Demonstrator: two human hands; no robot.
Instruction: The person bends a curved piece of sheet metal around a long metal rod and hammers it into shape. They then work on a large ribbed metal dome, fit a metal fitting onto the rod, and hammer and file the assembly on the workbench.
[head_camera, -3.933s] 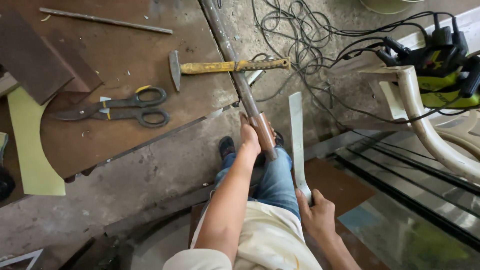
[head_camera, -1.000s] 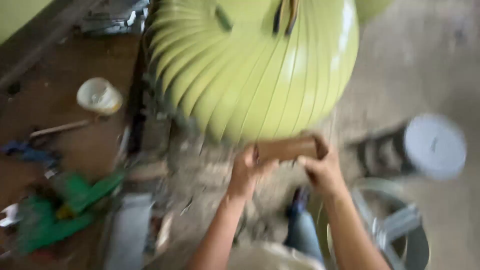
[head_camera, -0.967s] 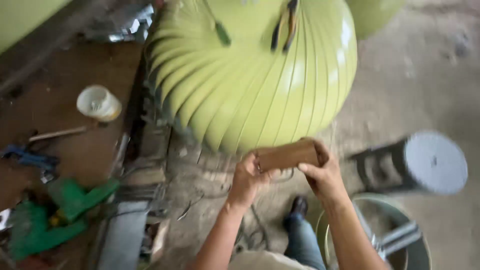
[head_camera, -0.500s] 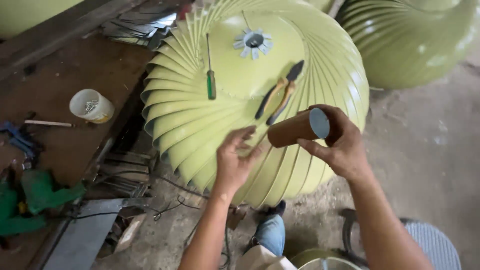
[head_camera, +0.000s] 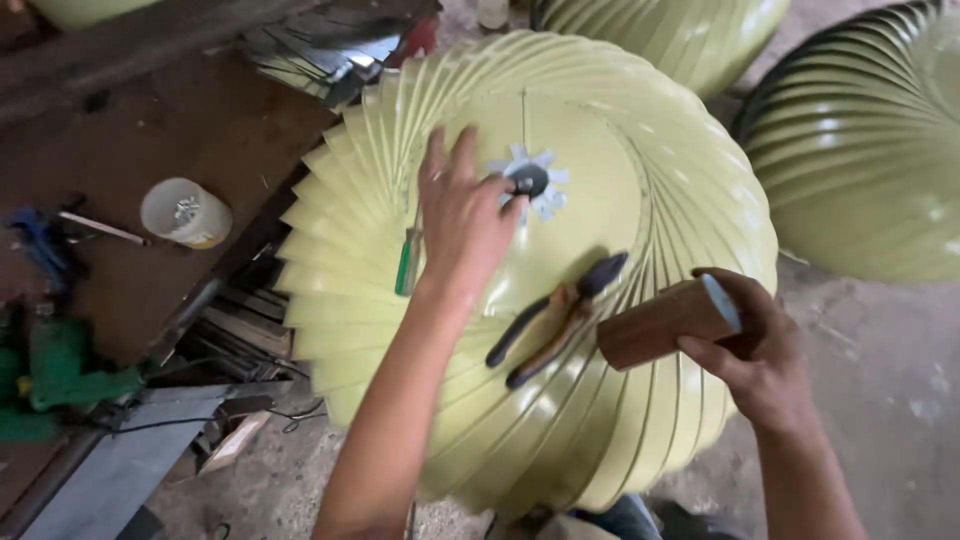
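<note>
A white cup (head_camera: 185, 212) sits on the brown bench (head_camera: 130, 130) at left; the left hand (head_camera: 462, 215) rests open, fingers spread, on a green vaned vent dome (head_camera: 640, 140) by its hub (head_camera: 529, 180), w/ screwdriver (head_camera: 405, 265) & pliers (head_camera: 555, 318) on top. Right hand (head_camera: 755, 350) grips a brown tube (head_camera: 660, 322), apparently not yet fitted. Dusty concrete workshop floor (head_camera: 880, 350).

Left hand (head_camera: 465, 215) on green ventilator (head_camera: 560, 420)

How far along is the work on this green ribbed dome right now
Done: the vaned dome looks assembled, pliers and screwdriver lying on top. In hand: the left hand touches the centre hub; the right hand grips a brown cylinder. Left: the cylinder is not yet on the hub.
</note>
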